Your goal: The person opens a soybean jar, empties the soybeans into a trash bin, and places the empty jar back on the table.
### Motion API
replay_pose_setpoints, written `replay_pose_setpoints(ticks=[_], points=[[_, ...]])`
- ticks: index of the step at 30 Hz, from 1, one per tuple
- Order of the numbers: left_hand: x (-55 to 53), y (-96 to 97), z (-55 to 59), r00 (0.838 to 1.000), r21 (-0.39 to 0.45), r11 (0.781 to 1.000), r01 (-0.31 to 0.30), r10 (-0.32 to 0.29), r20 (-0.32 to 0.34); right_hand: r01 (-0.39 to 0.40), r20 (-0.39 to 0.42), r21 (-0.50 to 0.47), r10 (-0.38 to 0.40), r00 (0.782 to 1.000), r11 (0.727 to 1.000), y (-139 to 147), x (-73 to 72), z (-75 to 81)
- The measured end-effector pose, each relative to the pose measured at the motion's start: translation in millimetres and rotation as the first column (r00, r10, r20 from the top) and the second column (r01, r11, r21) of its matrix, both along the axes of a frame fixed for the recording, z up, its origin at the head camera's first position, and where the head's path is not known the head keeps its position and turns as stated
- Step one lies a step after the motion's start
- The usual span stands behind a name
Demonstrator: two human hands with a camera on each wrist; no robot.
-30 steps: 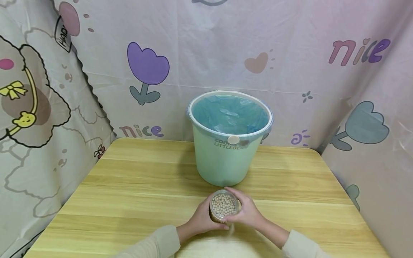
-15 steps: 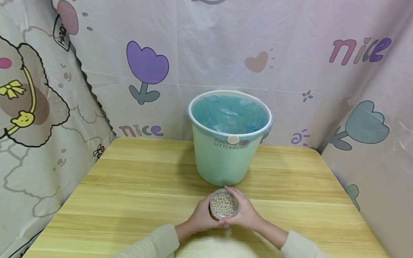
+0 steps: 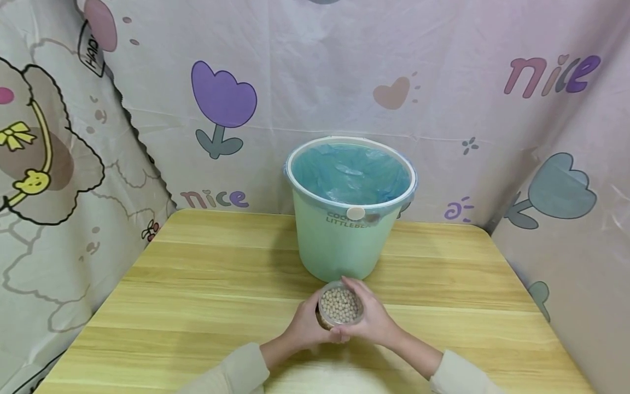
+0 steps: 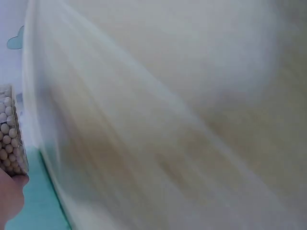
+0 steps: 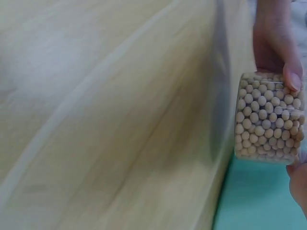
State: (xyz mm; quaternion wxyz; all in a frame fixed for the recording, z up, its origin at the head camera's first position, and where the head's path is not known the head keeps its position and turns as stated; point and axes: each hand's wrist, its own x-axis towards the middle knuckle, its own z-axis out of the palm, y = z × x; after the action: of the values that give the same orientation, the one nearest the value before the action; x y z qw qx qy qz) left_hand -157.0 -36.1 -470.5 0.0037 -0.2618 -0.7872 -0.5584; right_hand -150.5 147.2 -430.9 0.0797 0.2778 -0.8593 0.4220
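Note:
A clear jar (image 3: 340,305) full of small round beige beans sits between both hands, just in front of the bucket. My left hand (image 3: 306,327) grips it from the left side, and my right hand (image 3: 373,318) from the right, with fingers and thumbs wrapped around its wall. In the right wrist view the jar (image 5: 268,117) shows its packed beans through the clear side, with part of a hand at either end. Only the jar's edge (image 4: 8,129) appears in the left wrist view. Whether a clear lid covers the top, I cannot tell.
Behind the jar stands a pale green bucket (image 3: 339,241) with a white rim, lined with a blue plastic bag (image 3: 351,172). It rests on a light wood-grain table (image 3: 211,284). A patterned curtain (image 3: 315,71) hangs at the back and sides.
The jar has risen slightly or moved a little toward the bucket, with both hands around it. The right hand's fingers have shifted on the jar. The bucket has stayed in place.

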Motion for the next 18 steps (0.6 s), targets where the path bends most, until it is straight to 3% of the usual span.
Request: replay_pose_setpoints(ticks=[5,11,18], points=[[1.6,-0.8,8.3,1.000,0.034,0.999,-0.016,0.017,-0.014,0.010,0.002,-0.033,-0.010,1.000,0.999,-1.2,0.8,11.6],[1.8,0.3,17.1,0.996,0.106,0.994,-0.008,0.017,-0.085,0.016,0.002,-0.085,-0.016,1.000,0.996,-1.1,3.0,24.2],[2.0,-0.5,28.3,0.989,0.127,0.992,0.008,0.011,-0.148,0.013,0.001,-0.110,-0.012,1.000,0.994,-1.5,6.5,37.7]])
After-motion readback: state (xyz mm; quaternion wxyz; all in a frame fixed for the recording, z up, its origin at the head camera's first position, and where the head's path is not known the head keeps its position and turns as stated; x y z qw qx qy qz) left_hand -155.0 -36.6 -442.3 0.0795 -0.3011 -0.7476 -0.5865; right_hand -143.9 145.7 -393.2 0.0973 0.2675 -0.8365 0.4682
